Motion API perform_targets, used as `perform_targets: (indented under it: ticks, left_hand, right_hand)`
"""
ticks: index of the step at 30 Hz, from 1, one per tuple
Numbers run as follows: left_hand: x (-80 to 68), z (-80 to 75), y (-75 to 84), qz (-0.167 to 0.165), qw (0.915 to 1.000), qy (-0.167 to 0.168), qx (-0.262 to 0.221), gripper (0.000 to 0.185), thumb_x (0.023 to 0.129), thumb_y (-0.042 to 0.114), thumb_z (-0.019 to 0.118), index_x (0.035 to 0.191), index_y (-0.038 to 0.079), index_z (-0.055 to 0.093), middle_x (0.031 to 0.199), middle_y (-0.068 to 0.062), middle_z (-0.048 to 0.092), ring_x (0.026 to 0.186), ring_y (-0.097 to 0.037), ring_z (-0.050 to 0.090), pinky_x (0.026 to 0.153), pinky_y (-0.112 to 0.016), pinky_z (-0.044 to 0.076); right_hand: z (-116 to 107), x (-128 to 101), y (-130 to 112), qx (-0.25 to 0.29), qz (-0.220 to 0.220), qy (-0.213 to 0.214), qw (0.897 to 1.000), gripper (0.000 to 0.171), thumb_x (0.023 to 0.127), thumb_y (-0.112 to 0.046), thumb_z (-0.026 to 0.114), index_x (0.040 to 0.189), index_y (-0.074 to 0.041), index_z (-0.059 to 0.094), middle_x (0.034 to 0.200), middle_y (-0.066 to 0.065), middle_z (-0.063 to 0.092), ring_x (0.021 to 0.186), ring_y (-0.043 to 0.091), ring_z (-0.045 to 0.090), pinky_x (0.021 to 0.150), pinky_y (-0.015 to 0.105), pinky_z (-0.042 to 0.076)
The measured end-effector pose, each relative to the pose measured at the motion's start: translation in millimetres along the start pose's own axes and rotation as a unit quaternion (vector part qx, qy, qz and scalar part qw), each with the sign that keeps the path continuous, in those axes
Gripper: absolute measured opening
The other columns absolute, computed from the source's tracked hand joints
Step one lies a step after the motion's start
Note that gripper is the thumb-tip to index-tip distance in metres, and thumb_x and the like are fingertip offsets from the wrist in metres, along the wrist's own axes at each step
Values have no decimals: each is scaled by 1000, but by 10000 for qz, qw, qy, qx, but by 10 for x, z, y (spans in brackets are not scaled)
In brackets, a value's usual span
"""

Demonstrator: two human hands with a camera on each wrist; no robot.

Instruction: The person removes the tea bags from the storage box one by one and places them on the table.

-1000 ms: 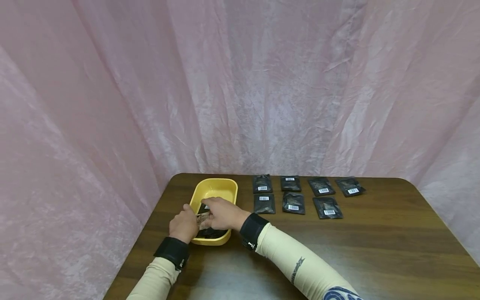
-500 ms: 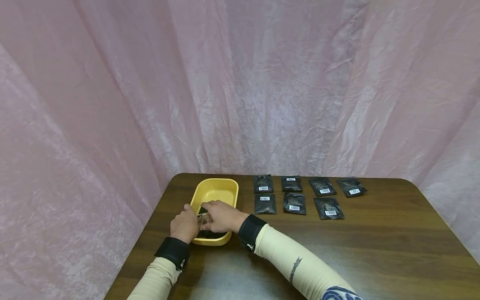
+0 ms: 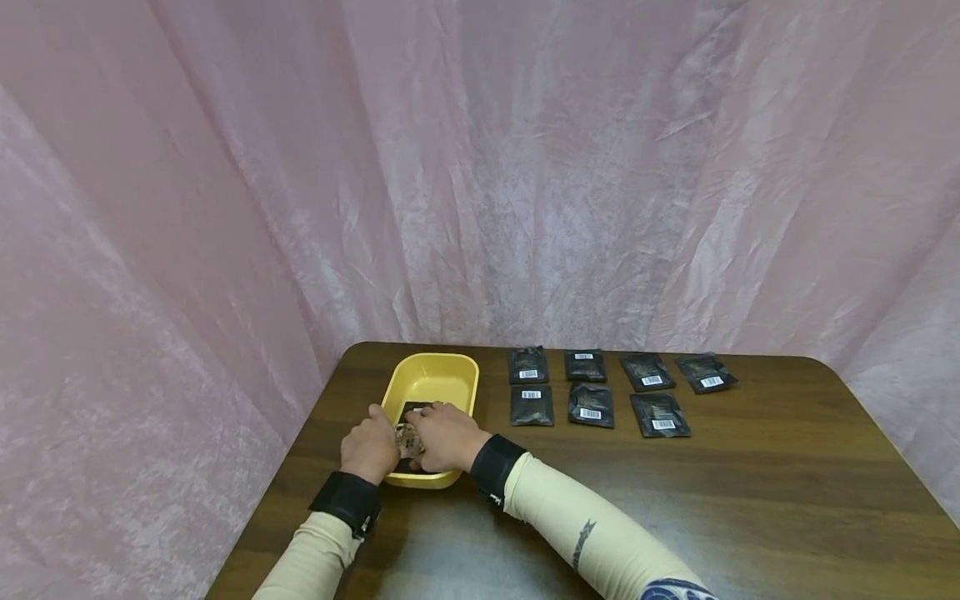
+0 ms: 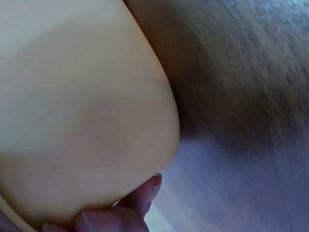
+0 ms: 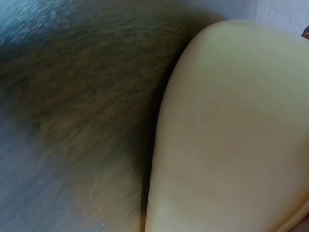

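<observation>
A yellow plastic tub (image 3: 429, 367) stands at the left of the table in the head view. My left hand (image 3: 370, 446) grips its left wall, and curled fingertips (image 4: 104, 221) show against the outer wall in the left wrist view. My right hand (image 3: 447, 435) reaches into the tub's near half, thumb and fingers spread about a packet with a brown patterned face (image 3: 408, 440). Dark packets (image 3: 407, 467) lie around and under it. Whether the right fingertips pinch the packet is hidden. The right wrist view shows only the tub's outer wall (image 5: 231, 125) and table.
Several black packets with white barcode labels lie in two rows right of the tub, among them a near-left one (image 3: 532, 406) and a far-right one (image 3: 706, 373). The brown wooden table (image 3: 712, 500) meets a pink curtain (image 3: 570, 208) behind.
My right hand has shifted slightly within the tub, and more of the brown patterned packet face shows flat between the hands. The left hand stays at the tub's wall.
</observation>
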State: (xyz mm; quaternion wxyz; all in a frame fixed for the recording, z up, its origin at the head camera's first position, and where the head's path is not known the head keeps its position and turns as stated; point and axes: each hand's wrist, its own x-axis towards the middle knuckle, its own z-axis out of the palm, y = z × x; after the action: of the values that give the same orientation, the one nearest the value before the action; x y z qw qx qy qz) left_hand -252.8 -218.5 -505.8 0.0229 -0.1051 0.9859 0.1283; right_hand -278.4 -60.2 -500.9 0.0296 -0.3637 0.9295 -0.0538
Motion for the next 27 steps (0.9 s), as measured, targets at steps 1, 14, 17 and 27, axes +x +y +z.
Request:
perform_targets:
  ticks: [1, 14, 17, 27]
  left_hand:
    - [-1, 0, 1, 0, 10000, 5, 7, 30, 95, 10, 68, 110, -6, 46, 91, -28, 71, 82, -45, 75, 68, -57, 58]
    - [1, 0, -13, 96, 9999, 124, 0, 24, 96, 9, 63, 107, -6, 47, 90, -30, 71, 81, -46, 75, 67, -58, 58]
    - [16, -7, -11, 48, 10000, 21, -5, 26, 95, 10, 64, 107, -5, 47, 91, -30, 71, 82, -46, 75, 68, -58, 58]
    - [14, -31, 3, -73, 9999, -156, -7, 32, 93, 11, 68, 110, -5, 46, 90, -27, 70, 79, -41, 74, 66, -54, 57]
  right_hand:
    - [0, 0, 0, -24, 5, 16, 10000, 72, 91, -46, 80, 152, -18, 57, 145, 3, 69, 132, 23, 63, 112, 36, 50]
    - [-46, -19, 3, 258, 165, 345, 9989, 59, 87, -22, 81, 143, -14, 64, 126, 4, 66, 110, 21, 59, 99, 32, 51]
    - [-28, -9, 13, 279, 192, 486, 9982, 55, 86, -21, 81, 138, -11, 67, 121, 4, 67, 106, 21, 60, 95, 31, 51]
    - [-32, -12, 35, 808, 288, 584, 9946, 46, 85, -18, 80, 129, -13, 68, 111, 0, 70, 100, 17, 63, 85, 28, 53]
